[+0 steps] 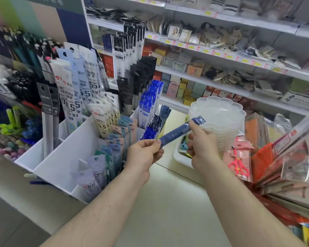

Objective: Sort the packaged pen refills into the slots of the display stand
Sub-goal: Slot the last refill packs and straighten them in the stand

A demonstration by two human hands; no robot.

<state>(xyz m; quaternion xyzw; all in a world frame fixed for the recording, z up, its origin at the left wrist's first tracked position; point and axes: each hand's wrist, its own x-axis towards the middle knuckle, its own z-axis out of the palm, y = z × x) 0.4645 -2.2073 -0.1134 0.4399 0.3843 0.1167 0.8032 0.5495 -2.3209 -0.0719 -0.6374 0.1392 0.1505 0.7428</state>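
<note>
Right of the white slotted stand, both hands pinch a long, flat, glossy dark-blue refill pack: left hand its near end, right hand its far end.

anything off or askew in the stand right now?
Mostly tidy. In the white display stand, the pale lavender refill packs in the nearest slot slump at a slant, while others stand upright. The dark blue refill pack is not slotted: left hand and right hand hold it.

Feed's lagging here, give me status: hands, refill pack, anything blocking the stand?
Left hand and right hand pinch one dark blue refill pack by its ends. Held above counter, beside display stand. Nothing between them.
</note>
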